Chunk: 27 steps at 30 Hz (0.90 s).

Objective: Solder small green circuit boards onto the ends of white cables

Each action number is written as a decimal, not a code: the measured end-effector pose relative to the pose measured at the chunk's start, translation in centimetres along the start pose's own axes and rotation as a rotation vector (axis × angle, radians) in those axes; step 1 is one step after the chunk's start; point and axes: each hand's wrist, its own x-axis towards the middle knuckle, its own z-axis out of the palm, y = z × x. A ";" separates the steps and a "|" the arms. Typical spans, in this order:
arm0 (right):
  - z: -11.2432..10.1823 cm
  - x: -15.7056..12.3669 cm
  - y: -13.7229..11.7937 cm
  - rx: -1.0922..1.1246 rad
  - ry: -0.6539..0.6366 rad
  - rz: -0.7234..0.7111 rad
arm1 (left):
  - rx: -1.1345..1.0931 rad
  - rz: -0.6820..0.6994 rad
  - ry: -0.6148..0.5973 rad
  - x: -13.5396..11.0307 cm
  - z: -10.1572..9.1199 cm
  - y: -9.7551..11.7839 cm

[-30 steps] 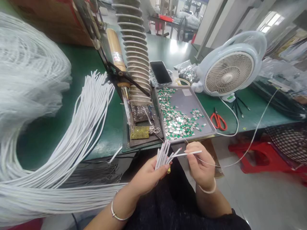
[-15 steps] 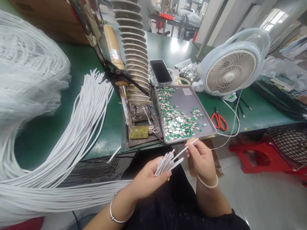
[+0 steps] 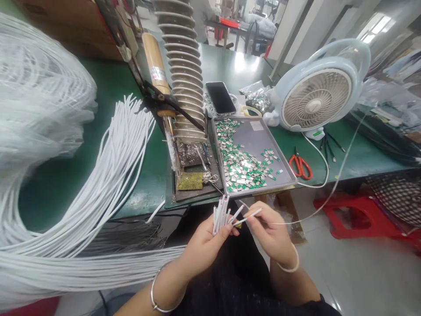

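Observation:
My left hand [image 3: 210,239] is closed round a bundle of white cables [image 3: 222,215], whose cut ends point up and show small reddish conductors. Beside it, the thumb and fingers of my right hand [image 3: 268,230] pinch one white cable [image 3: 249,217] that slants out of the bundle. A thin pale wire [image 3: 309,217], like solder wire, also runs through the right hand and trails off to the upper right. Just beyond both hands, a grey metal tray [image 3: 271,136] holds many small green-and-silver circuit boards [image 3: 245,169].
A wooden-handled soldering iron [image 3: 154,57] is clamped tip-down over a yellowish sponge [image 3: 190,181], beside a ribbed duct [image 3: 184,66]. More white cables [image 3: 121,145] lie left. Red-handled snips [image 3: 300,166], a fan [image 3: 314,101] and a phone [image 3: 220,98] surround the tray.
My right hand has come down and slightly left, closer to the bundle, with its cable. The bundle now stands more upright. The thin wire has swung up to the right.

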 end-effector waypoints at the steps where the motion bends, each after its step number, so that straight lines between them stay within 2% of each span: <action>1: 0.4 0.2 -0.1 -0.019 -0.057 -0.002 | 0.030 0.015 -0.009 0.0 0.0 0.0; 4: 1.2 0.6 -0.3 -0.055 -0.131 0.004 | 0.082 0.020 -0.012 0.0 -0.1 0.4; 11: 1.8 0.5 -0.2 0.022 0.024 0.035 | 0.136 -0.011 -0.063 0.0 -0.1 0.8; 14: 1.9 0.5 -0.5 0.019 0.051 0.029 | 0.066 -0.007 -0.058 0.0 0.0 0.5; 16: 1.9 0.6 -0.7 -0.006 0.023 0.014 | -0.007 -0.018 -0.031 0.0 0.0 0.3; 21: 2.0 0.8 -0.7 -0.053 -0.194 0.003 | -0.089 0.011 -0.049 -0.1 -0.1 -0.5; 27: 1.8 0.8 -0.2 -0.044 -0.084 -0.051 | -0.131 -0.021 -0.120 -0.3 -0.4 -0.8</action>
